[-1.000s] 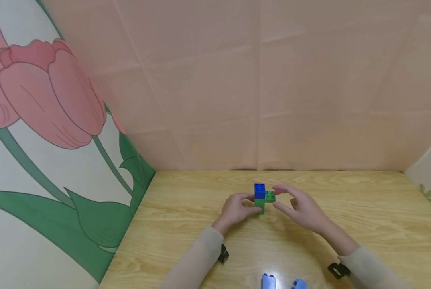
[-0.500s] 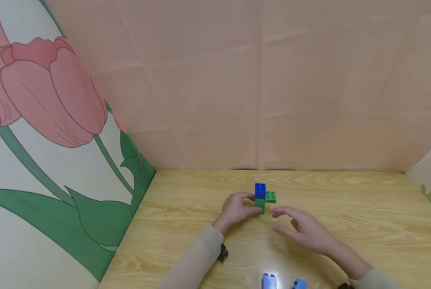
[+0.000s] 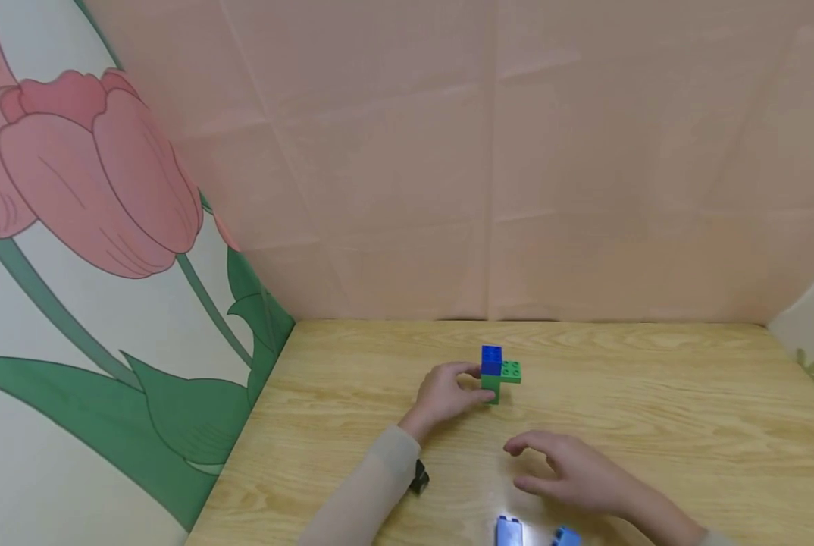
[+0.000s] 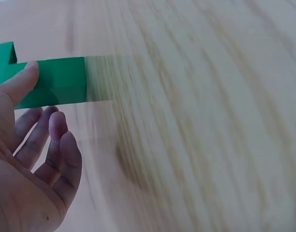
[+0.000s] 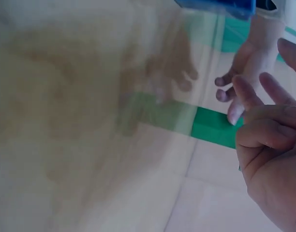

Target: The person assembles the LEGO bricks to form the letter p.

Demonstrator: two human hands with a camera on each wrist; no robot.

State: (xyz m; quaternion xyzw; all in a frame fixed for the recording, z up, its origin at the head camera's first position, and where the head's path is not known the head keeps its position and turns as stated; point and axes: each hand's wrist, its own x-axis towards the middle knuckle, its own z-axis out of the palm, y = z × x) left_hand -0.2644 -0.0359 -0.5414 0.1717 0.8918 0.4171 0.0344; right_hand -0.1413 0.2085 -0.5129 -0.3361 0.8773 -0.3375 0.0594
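Note:
An upright stack stands on the table, with a dark blue block (image 3: 492,360) on top, a green block (image 3: 491,389) below, and a green studded piece (image 3: 511,371) jutting out to the right. My left hand (image 3: 446,394) holds the stack from the left; in the left wrist view its thumb lies on the green block (image 4: 61,79). My right hand (image 3: 574,472), holding nothing, is above the table nearer to me, with thumb and index finger apart. The right wrist view shows the right hand (image 5: 273,145) and, beyond it, the left hand (image 5: 254,58) at the green block (image 5: 213,126).
Two light blue blocks, one long (image 3: 509,531) and one smaller (image 3: 567,537), lie at the near edge of the view. A pink cloth (image 3: 393,167) hangs behind the wooden table (image 3: 687,394), and a tulip-printed wall covering (image 3: 100,303) stands at the left.
My right hand has drawn back from beside the jutting green piece towards the near light blue blocks. The left hand and the stack have stayed in place.

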